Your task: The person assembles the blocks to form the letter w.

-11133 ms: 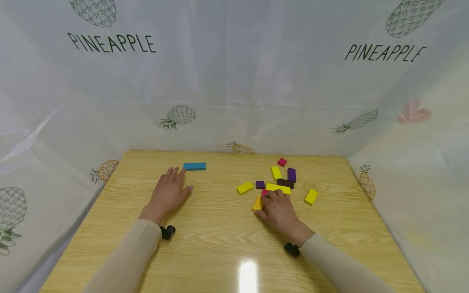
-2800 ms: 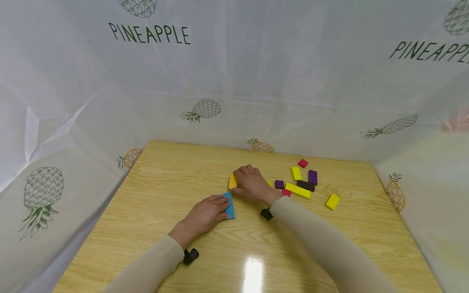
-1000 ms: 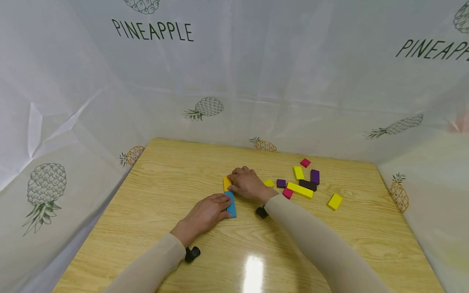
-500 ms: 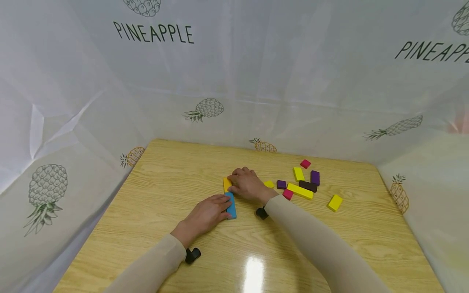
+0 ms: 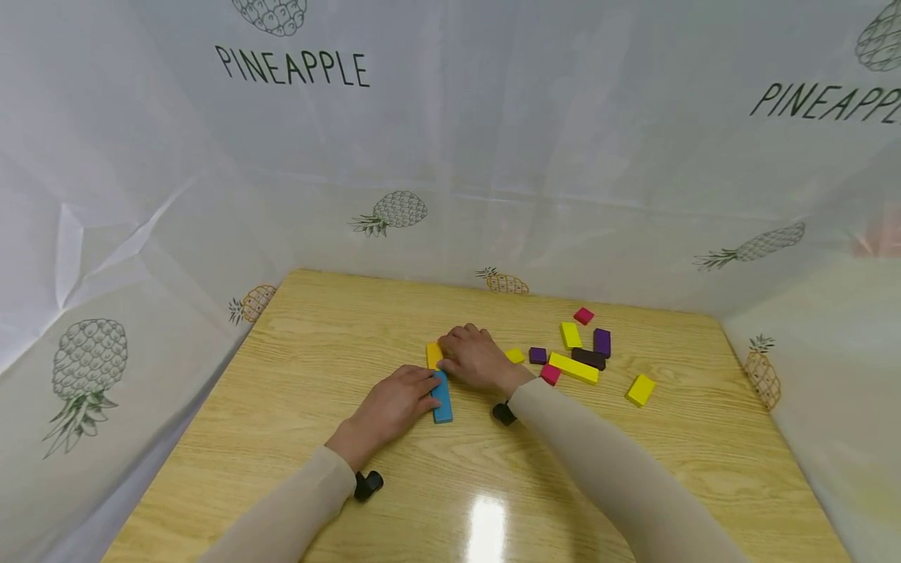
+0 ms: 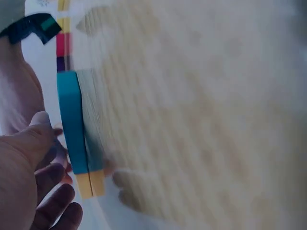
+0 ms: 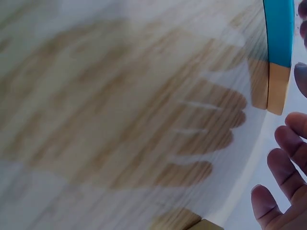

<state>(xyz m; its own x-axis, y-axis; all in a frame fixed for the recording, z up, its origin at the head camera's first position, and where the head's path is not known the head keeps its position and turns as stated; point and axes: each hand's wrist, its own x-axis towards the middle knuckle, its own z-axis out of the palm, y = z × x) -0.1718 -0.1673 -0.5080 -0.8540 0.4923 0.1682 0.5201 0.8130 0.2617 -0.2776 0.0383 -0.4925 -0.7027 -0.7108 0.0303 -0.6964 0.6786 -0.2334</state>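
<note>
A blue rectangular block (image 5: 441, 399) lies end to end with an orange block (image 5: 434, 356) near the middle of the wooden table. My left hand (image 5: 392, 403) is at the blue block's left side, fingertips right at its edge; in the left wrist view a gap shows between its fingers (image 6: 48, 182) and the blue block (image 6: 71, 122). To the right of the orange block is my right hand (image 5: 477, 360), its loosely bent fingers overlapping that block's right side. Between those fingers (image 7: 283, 172) and the orange block (image 7: 278, 88), the right wrist view shows a narrow gap.
Toward the right lie a long yellow block (image 5: 573, 367), a dark brown block (image 5: 588, 358), purple blocks (image 5: 601, 342), red blocks (image 5: 583, 316) and several short yellow blocks (image 5: 640, 389). A white pineapple-print sheet (image 5: 450, 156) hangs behind the table (image 5: 338, 328).
Earlier the orange block came left from the group and the blue block came right; the two now meet. In the last half second my left fingers slid left off the blue block.
</note>
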